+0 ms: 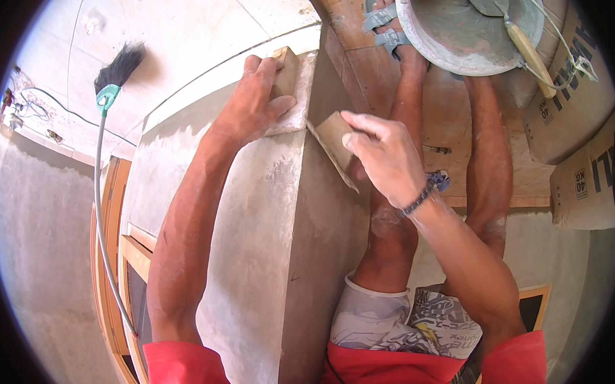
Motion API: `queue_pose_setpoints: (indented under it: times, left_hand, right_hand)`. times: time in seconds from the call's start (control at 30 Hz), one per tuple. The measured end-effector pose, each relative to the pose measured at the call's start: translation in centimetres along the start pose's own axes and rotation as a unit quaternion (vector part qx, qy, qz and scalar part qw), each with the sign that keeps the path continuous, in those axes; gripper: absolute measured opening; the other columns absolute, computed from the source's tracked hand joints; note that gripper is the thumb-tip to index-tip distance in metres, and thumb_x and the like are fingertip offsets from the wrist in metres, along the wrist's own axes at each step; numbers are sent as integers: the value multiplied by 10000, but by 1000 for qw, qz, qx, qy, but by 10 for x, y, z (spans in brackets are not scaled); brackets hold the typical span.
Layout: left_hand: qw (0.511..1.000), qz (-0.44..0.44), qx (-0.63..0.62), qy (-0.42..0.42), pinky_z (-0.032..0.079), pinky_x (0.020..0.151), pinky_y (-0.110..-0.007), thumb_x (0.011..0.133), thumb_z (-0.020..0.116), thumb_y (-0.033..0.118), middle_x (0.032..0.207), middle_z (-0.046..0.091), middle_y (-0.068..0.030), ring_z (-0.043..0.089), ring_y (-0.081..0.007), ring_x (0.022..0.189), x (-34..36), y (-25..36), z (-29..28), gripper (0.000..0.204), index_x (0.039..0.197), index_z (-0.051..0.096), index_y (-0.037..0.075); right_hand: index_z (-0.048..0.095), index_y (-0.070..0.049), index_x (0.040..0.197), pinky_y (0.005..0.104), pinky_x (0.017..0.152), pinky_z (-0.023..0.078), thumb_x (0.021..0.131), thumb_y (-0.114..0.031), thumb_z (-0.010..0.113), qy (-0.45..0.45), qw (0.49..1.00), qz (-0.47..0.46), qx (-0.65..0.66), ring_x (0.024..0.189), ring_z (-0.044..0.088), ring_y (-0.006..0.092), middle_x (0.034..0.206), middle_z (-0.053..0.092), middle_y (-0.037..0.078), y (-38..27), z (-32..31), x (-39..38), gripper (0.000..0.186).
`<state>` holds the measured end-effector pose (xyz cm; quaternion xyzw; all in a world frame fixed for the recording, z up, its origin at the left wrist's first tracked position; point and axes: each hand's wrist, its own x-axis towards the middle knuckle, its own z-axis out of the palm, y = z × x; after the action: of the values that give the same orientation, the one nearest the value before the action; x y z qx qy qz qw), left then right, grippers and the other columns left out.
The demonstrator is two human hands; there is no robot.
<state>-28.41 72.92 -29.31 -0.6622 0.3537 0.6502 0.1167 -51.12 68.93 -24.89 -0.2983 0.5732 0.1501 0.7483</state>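
My left hand (255,102) is closed around a wooden block (286,69) that stands on a thin, pale, dusty board (293,119); it looks like a plastering float. The board lies against the grey plastered wall (254,214), with one edge along the wall's corner. My right hand (386,155) pinches a flat, tan rectangular piece (334,138), tilted close to the corner's right-hand face. A thin sheet edge hangs below this piece; whether it is wood or a wrapped block I cannot tell. Pale dust coats the fingers of both hands.
At the far right stands a grey bucket (410,33) with a wooden-handled trowel (530,59) in it. Large brown paper sacks (569,129) lie beside it. A long-handled broom (103,172) leans at the left. My legs and sandalled feet are on the brown tiled floor (356,45).
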Motion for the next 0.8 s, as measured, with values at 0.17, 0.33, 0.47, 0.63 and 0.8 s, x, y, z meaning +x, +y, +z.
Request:
queue_pose_setpoints:
  times: [0.17,0.33,0.47,0.63,0.8]
  left_hand:
    - [999,39,11,7,470,903,-431,817,696,137,1137,447,-231,548,-380,986,1,-7,-1,550,1258,445,-75]
    - [1000,11,6,1,423,954,-412,843,691,121,1165,464,-189,500,-347,1091,0,-2,0,506,1269,456,-19]
    - [1000,15,2,5,418,956,-412,840,695,121,1167,469,-193,499,-347,1095,-1,-1,0,510,1269,457,-16]
    - [1000,24,2,10,420,955,-410,835,697,113,1165,472,-197,502,-346,1093,-1,-4,1,509,1266,461,-20]
    - [1000,16,3,6,430,955,-410,833,696,109,1153,472,-205,508,-345,1091,1,-3,2,513,1266,459,-30]
  right_hand:
    - [596,74,1219,256,659,525,882,-129,592,-23,977,96,190,742,640,123,929,675,105,-5,-38,5,393]
    - [565,48,1266,255,538,506,877,-152,610,30,961,152,229,670,611,88,845,630,93,-11,-27,17,439]
    - [571,-6,1265,336,745,538,806,-208,655,84,994,68,-26,789,660,242,939,682,185,-2,1,19,508]
    - [584,5,1223,396,876,509,810,-171,640,120,991,36,-47,975,652,352,1070,665,232,-6,23,8,452]
    - [576,15,1222,412,897,506,814,-130,639,125,990,7,-65,1011,635,372,1098,646,241,-20,36,-2,438]
